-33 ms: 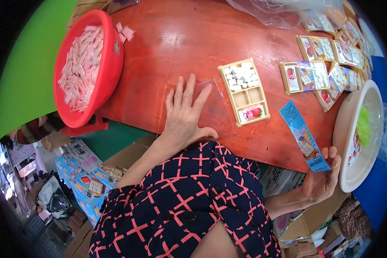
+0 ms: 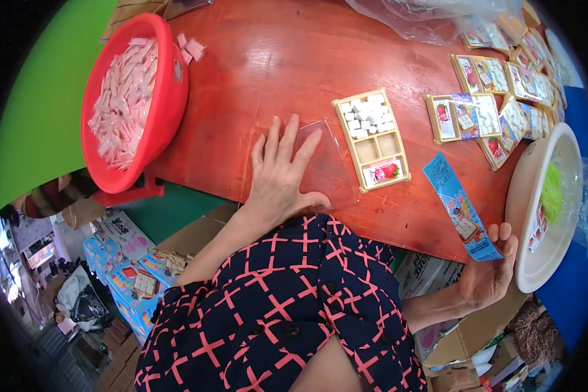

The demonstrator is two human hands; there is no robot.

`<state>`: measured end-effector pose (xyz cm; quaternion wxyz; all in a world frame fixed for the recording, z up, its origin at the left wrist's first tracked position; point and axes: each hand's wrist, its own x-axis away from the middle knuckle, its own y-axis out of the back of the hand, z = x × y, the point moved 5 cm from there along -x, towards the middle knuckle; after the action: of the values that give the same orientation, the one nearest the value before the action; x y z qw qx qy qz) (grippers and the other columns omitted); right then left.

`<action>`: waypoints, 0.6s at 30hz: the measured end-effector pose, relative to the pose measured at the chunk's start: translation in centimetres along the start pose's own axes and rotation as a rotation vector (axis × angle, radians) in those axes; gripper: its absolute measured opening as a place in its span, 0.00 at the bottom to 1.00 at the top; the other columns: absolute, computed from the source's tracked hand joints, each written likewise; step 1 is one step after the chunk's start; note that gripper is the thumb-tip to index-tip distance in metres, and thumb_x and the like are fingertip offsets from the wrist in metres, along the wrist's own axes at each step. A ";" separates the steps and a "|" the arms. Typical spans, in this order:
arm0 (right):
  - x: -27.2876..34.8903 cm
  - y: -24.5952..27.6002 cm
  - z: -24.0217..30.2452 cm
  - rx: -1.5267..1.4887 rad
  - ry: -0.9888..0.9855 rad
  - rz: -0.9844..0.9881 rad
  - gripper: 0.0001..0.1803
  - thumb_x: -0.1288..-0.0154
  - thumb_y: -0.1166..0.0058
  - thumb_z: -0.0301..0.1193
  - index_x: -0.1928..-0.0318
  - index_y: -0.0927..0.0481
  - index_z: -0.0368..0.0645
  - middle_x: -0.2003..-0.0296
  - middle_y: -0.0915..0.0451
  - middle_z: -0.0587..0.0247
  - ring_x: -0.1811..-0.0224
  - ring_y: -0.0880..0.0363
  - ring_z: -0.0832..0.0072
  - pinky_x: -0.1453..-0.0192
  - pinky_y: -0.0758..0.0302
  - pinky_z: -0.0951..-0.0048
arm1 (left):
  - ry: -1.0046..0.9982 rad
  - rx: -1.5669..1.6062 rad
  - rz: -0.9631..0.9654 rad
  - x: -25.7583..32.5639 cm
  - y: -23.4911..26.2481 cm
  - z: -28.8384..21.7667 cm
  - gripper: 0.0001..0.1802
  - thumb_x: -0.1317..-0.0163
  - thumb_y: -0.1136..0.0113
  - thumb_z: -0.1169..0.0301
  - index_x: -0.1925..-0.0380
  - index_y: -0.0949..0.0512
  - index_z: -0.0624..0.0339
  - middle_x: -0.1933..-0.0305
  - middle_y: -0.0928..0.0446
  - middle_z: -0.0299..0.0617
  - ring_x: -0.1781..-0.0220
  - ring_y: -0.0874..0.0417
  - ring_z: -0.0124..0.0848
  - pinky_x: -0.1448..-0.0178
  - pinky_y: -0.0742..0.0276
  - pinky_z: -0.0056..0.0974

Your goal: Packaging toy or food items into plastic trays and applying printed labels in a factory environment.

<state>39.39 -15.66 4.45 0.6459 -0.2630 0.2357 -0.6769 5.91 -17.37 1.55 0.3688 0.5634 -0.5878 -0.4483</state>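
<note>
My left hand (image 2: 277, 166) lies palm down with fingers spread, over a clear plastic cover (image 2: 336, 160) on the red table. Just right of it sits a tan compartment tray (image 2: 367, 149). White cubes, probably marshmallows (image 2: 366, 115), fill its far end, two small middle compartments hold nothing, and a sachet with a strawberry picture (image 2: 384, 172) lies at the near end. At the table's right front edge, my right hand (image 2: 493, 277) grips the lower end of a blue printed paper strip (image 2: 458, 208). The strip slants up and left toward the tray.
A red basin (image 2: 176, 104) full of small pink-white packets stands at the left, with loose packets (image 2: 191, 49) beside it. Banded trays (image 2: 464, 117) pile up at the right. A cream bowl (image 2: 521, 196) with a bright green item is near my right hand. Plastic film (image 2: 424, 19) lies at the back.
The upper end of the blue strip has tipped very slightly left. More of the clear cover's edge shows beside my left hand. Both hands stay in place.
</note>
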 end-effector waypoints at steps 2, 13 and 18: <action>-0.1 -0.6 -0.3 -0.004 -0.003 0.029 0.09 0.44 0.48 0.27 0.67 0.36 0.42 0.58 0.39 0.60 0.56 0.40 0.71 0.49 0.40 0.65 | -0.020 0.017 0.059 0.2 -0.1 0.4 0.51 0.66 0.32 0.51 0.39 0.41 0.55 0.35 0.48 0.56 0.33 0.48 0.53 0.38 0.47 0.53; 0.2 -1.2 -0.1 0.005 0.026 -0.005 0.08 0.42 0.50 0.27 0.67 0.35 0.41 0.61 0.38 0.61 0.59 0.40 0.72 0.52 0.39 0.72 | 0.262 0.705 0.247 0.5 0.8 3.0 0.37 0.58 0.35 0.79 0.43 0.35 0.61 0.64 0.33 0.37 0.66 0.32 0.26 0.60 0.32 0.27; 0.7 -1.5 -0.1 0.019 0.043 -0.024 0.07 0.41 0.51 0.27 0.67 0.35 0.40 0.61 0.38 0.61 0.59 0.40 0.72 0.52 0.39 0.70 | 0.338 1.043 0.443 -2.7 1.7 1.7 0.20 0.47 0.45 0.79 0.52 0.27 0.64 0.71 0.33 0.30 0.65 0.33 0.19 0.60 0.34 0.25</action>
<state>38.13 -16.29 5.41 0.6351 -0.2453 0.2400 -0.6920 4.03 -14.53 2.77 0.2162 0.5977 -0.7675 0.0837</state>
